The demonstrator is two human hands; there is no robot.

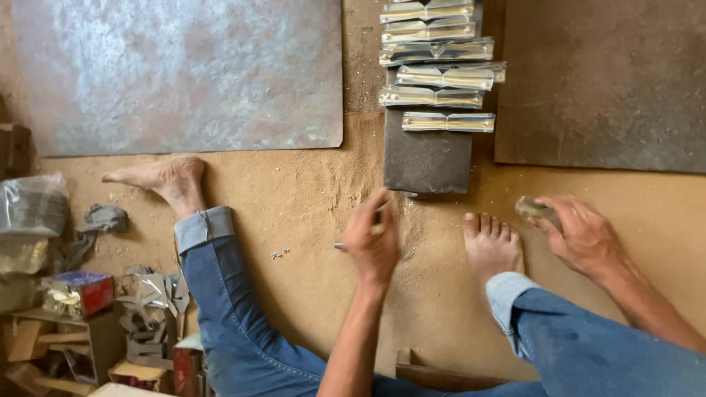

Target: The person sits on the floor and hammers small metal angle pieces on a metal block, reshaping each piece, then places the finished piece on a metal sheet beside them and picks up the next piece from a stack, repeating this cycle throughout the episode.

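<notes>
The left hand [371,239] grips a thin metal rod [340,247] (mostly hidden), just below the dark block [426,158]. The right hand [581,235] clasps a brownish lump [531,209], right of that block, which carries shiny folded metal pieces [439,73].

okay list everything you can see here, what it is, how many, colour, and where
Folded metal pieces: six, shiny silver, stacked in a row, top centre.
Dark metal block: one, grey-brown, under the row.
Metal sheets: two, a mottled grey sheet top left, a dark sheet top right.
Sandy floor: tan.
Small metal bits: a few, silver, beside the left leg.
Metal scraps: pile, silver, lower left.
Small box: one, red and blue, lower left.
Plastic bag: one, clear, left edge.
Left hand: holds a thin metal tool.
Right hand: grips a dark lump.
Bare feet: two.
</notes>
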